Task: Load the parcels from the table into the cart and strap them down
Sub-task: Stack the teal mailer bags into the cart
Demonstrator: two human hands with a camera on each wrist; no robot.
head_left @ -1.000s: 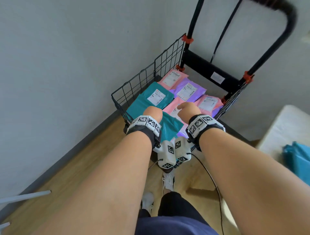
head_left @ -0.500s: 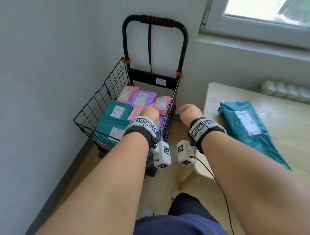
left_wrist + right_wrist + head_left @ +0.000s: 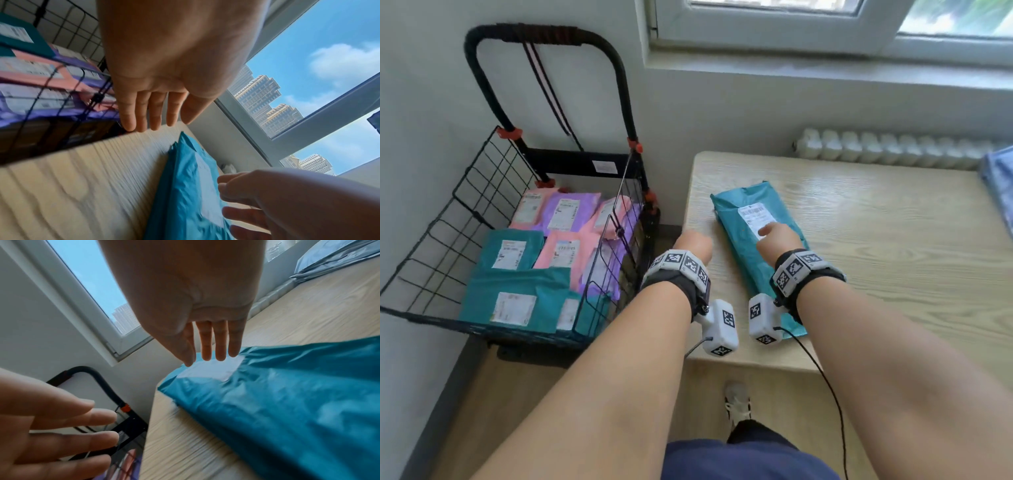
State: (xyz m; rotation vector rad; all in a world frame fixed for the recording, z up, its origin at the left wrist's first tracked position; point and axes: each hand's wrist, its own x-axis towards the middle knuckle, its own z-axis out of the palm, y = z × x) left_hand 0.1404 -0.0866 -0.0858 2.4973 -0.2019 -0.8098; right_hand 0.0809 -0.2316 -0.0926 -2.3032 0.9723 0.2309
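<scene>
Head view: nearest, both hands reach out over the near-left corner of the pale wood-grain surface (image 3: 859, 212), empty, fingers straight and loosely spread. The left hand (image 3: 693, 245) hangs over the left edge, beside the parcel rather than on it. The right hand (image 3: 779, 240) is above the teal plastic mailer bag with its white shipping label (image 3: 750, 253); whether the fingertips already touch the label I cannot tell, as both wrist views are smeared by motion.

This parcel lies flat and lengthwise along the left edge, its near end close to the front edge, its far end about midway back. The film is glossy and wrinkled and sags around soft-looking contents, so I judge it light, limp and slippery: likely to fold or slide out of a one-point pinch. The best hold is probably both hands on the two long sides, thumbs on top and fingers slid under, or a flat scoop beneath the middle; the sealed end flaps look a poor place to pull.

Beyond the left edge stands the black wire-mesh folding cart (image 3: 465, 192), already holding teal, pink and purple mailers lying flat. A dark strap (image 3: 548, 85) hangs from its handle, not yet across the load. At the far right edge a blue bag (image 3: 1000, 185) shows partly.
</scene>
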